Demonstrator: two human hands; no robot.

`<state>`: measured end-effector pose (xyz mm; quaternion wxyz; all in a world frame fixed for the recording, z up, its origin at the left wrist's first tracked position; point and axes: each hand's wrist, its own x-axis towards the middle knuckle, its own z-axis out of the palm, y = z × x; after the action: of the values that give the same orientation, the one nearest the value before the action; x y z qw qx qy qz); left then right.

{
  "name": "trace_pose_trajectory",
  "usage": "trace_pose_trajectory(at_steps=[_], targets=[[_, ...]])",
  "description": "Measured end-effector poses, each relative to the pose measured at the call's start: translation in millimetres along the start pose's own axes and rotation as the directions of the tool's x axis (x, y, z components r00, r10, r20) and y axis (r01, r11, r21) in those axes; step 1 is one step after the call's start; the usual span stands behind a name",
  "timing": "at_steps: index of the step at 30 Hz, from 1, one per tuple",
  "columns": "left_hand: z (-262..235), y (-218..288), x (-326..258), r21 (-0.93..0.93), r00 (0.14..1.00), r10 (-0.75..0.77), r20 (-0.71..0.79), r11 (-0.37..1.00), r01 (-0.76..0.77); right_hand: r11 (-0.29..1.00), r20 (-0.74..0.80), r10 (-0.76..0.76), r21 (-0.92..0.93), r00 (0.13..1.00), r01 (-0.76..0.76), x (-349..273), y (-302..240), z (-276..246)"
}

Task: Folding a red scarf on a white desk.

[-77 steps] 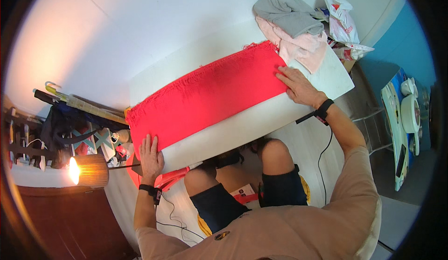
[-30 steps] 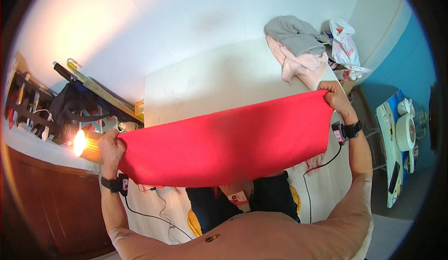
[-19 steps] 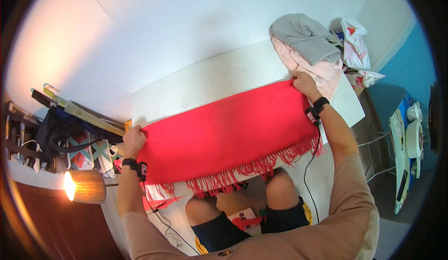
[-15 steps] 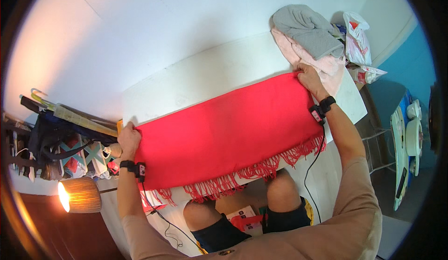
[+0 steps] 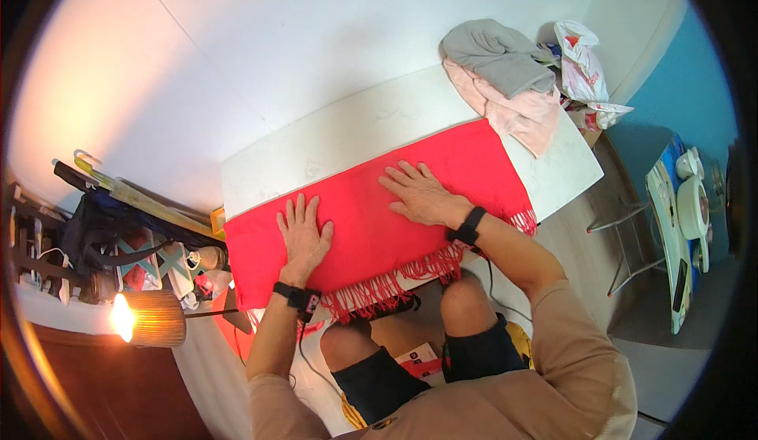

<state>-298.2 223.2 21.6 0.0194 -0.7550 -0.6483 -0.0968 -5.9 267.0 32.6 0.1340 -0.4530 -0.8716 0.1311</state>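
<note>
A red scarf (image 5: 371,235) with a fringe along its near edge lies spread across the white table (image 5: 316,148), the fringe hanging over the front. My left hand (image 5: 305,235) rests flat on the scarf's left part, fingers spread. Palm down near the middle, my right hand (image 5: 422,194) touches the cloth with its fingers apart. Neither hand grips anything. Each wrist wears a black strap with a small device and a cable.
A folded grey towel (image 5: 497,53) lies on a pink towel (image 5: 505,112) at the table's far right, beside a white plastic bag (image 5: 583,61). A lit lamp (image 5: 154,318) stands left, below umbrellas and a shelf. A folding table (image 5: 667,235) with white pots leans right.
Both hands have let go of the scarf's far corners and moved inward and flat onto it. The scarf now lies lower on the table instead of being held stretched.
</note>
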Motion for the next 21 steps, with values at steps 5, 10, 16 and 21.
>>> trace_pose_trajectory(at_steps=[5,10,16,21], targets=[[4.3,-62.4,-27.5,0.058,0.986,-0.162,0.039,0.985,0.160,0.963,-0.074,0.132,-0.226,0.988,-0.145,-35.5,77.8,-11.4],[-7.6,-125.0,-53.5,0.079,0.946,-0.324,0.017,0.943,0.322,0.902,-0.188,0.302,-0.263,0.935,-0.344,-81.8,145.5,-27.8],[-7.0,-133.8,-55.4,0.068,0.917,-0.398,0.026,0.916,0.396,0.880,-0.228,0.313,-0.295,0.922,-0.371,-83.2,148.1,-26.0],[-9.3,-119.6,-59.7,0.267,0.893,-0.445,0.065,0.870,0.414,0.879,-0.271,0.359,-0.223,0.893,-0.421,-93.1,134.2,-34.1]])
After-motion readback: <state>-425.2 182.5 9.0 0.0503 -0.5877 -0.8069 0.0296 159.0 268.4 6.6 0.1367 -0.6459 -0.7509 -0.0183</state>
